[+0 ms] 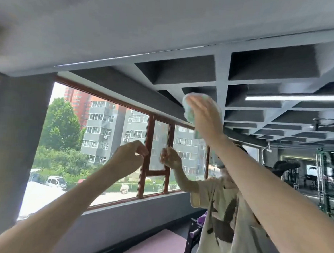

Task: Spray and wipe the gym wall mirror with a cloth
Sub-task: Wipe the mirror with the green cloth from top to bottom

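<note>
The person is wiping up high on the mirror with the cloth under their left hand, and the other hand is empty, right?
Not quite. The head view shows the cloth pressed to the mirror under the right hand; the left hand is the empty one, loosely curled lower down.

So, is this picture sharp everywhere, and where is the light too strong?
Head view: the right hand and its cloth are motion-blurred; the window is overexposed at its lower left; the wide lens bends the ceiling lines; the top left corner is smeared.
</note>
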The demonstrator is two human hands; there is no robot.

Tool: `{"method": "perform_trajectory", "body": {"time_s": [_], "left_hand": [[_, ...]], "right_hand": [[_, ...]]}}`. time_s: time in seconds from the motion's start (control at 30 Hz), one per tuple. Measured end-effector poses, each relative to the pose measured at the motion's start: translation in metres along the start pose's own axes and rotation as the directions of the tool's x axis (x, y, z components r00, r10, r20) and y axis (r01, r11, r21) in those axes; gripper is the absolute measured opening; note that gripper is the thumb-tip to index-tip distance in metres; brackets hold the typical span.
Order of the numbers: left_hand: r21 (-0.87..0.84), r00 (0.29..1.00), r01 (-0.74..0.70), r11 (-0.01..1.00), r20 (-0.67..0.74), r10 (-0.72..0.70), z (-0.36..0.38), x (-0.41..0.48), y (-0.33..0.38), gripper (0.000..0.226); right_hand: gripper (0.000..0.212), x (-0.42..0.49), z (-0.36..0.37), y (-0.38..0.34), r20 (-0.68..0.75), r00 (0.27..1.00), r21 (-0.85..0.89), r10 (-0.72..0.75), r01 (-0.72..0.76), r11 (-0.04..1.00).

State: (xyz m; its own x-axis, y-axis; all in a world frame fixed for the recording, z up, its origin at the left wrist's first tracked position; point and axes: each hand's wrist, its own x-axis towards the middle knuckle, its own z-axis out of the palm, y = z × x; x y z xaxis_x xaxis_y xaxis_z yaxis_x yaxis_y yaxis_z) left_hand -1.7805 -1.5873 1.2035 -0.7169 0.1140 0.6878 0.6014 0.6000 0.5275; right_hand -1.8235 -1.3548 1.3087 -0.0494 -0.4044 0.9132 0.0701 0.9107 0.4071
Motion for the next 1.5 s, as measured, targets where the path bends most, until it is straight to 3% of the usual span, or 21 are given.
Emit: {"method": "perform_trajectory", "body": {"time_s": [0.1, 0.17, 0.27, 0.33, 0.4, 0.5, 0.57, 0.63, 0.67, 0.77, 0.83, 0.87, 0.97, 1.03, 1.1, 1.17, 1.27, 1.33, 1.37, 1.4, 1.5], "left_hand": [[-0.021, 0.996, -0.027, 0.999, -0.089, 0.026, -0.001, 0.021, -0.008, 0.036], [-0.048, 0.982, -0.026, 0.999, -0.19, 0.016, 0.0, 0.037, -0.014, 0.036], [-0.111, 0.946, -0.004, 0.994, -0.322, -0.033, -0.002, 0.053, -0.022, 0.036], [-0.112, 0.94, -0.005, 0.994, -0.341, -0.034, -0.006, 0.062, -0.033, 0.035], [-0.105, 0.942, -0.017, 0.994, -0.334, -0.019, -0.01, 0.07, -0.044, 0.035], [-0.101, 0.946, -0.021, 0.995, -0.324, -0.013, -0.015, 0.077, -0.057, 0.034], [-0.123, 0.951, -0.018, 0.992, -0.307, -0.021, -0.017, 0.082, -0.066, 0.033], [-0.153, 0.955, -0.029, 0.988, -0.296, -0.018, -0.021, 0.087, -0.074, 0.03], [-0.164, 0.956, -0.044, 0.985, -0.294, -0.006, -0.023, 0.09, -0.077, 0.03], [-0.181, 0.967, -0.096, 0.979, -0.25, 0.049, -0.037, 0.093, -0.09, 0.031], [-0.141, 0.977, -0.129, 0.981, -0.189, 0.101, -0.05, 0.093, -0.102, 0.034], [-0.12, 0.978, -0.148, 0.982, -0.165, 0.127, -0.059, 0.095, -0.112, 0.035], [-0.093, 0.984, -0.147, 0.985, -0.114, 0.136, -0.078, 0.1, -0.142, 0.038], [-0.084, 0.988, -0.131, 0.988, -0.091, 0.123, -0.087, 0.104, -0.165, 0.038], [-0.069, 0.991, -0.115, 0.991, -0.079, 0.109, -0.089, 0.107, -0.18, 0.036], [-0.065, 0.992, -0.096, 0.993, -0.092, 0.09, -0.091, 0.113, -0.195, 0.035], [-0.083, 0.99, -0.068, 0.994, -0.127, 0.057, -0.094, 0.123, -0.21, 0.035], [-0.067, 0.988, -0.082, 0.994, -0.136, 0.072, -0.099, 0.132, -0.218, 0.037], [-0.047, 0.986, -0.096, 0.994, -0.142, 0.088, -0.105, 0.139, -0.222, 0.038], [-0.029, 0.984, -0.112, 0.993, -0.145, 0.107, -0.11, 0.145, -0.223, 0.038], [-0.008, 0.975, -0.128, 0.992, -0.187, 0.124, -0.128, 0.162, -0.232, 0.035]], "right_hand": [[0.047, 0.042, -0.008, 0.027, -0.097, 0.951, -0.033, 0.292, -0.296, 0.955], [0.041, 0.047, 0.006, -0.006, -0.143, 0.923, 0.038, 0.358, -0.356, 0.934], [0.04, 0.002, 0.051, -0.093, -0.004, 0.999, 0.123, 0.032, -0.031, 0.992], [0.039, -0.025, 0.069, -0.119, 0.081, 0.976, 0.147, -0.201, 0.187, 0.971], [0.034, -0.014, 0.06, -0.094, 0.031, 0.966, 0.175, -0.255, 0.246, 0.953], [0.023, 0.019, 0.032, -0.026, -0.124, 0.992, 0.042, -0.037, 0.043, 0.998], [0.027, 0.03, 0.017, -0.006, -0.237, 0.961, 0.007, 0.14, -0.142, 0.99], [0.032, 0.024, 0.025, -0.045, -0.279, 0.902, 0.075, 0.33, -0.322, 0.944], [0.031, 0.013, 0.04, -0.075, -0.26, 0.902, 0.097, 0.345, -0.331, 0.939], [0.027, -0.037, 0.073, -0.164, -0.103, 0.994, 0.144, 0.023, -0.008, 0.99], [0.03, -0.042, 0.07, -0.161, -0.025, 0.98, 0.073, -0.198, 0.199, 0.977], [0.031, -0.029, 0.064, -0.149, -0.037, 0.98, 0.012, -0.197, 0.198, 0.98], [0.039, 0.015, 0.049, -0.087, -0.178, 0.965, -0.099, 0.193, -0.213, 0.972], [0.043, 0.037, 0.053, -0.077, -0.264, 0.853, -0.084, 0.45, -0.485, 0.87], [0.049, 0.054, 0.071, -0.113, -0.322, 0.755, -0.028, 0.572, -0.611, 0.791], [0.043, 0.067, 0.1, -0.174, -0.31, 0.799, 0.019, 0.515, -0.536, 0.844], [0.042, 0.075, 0.141, -0.246, -0.155, 0.978, 0.02, 0.138, -0.136, 0.99], [0.042, 0.094, 0.146, -0.242, -0.094, 0.991, 0.001, -0.095, 0.095, 0.995], [0.041, 0.111, 0.144, -0.228, -0.098, 0.989, 0.003, -0.111, 0.112, 0.994], [0.041, 0.129, 0.143, -0.209, -0.148, 0.987, -0.03, -0.071, 0.067, 0.997], [0.038, 0.183, 0.142, -0.165, -0.246, 0.927, -0.058, 0.285, -0.307, 0.95]]}}
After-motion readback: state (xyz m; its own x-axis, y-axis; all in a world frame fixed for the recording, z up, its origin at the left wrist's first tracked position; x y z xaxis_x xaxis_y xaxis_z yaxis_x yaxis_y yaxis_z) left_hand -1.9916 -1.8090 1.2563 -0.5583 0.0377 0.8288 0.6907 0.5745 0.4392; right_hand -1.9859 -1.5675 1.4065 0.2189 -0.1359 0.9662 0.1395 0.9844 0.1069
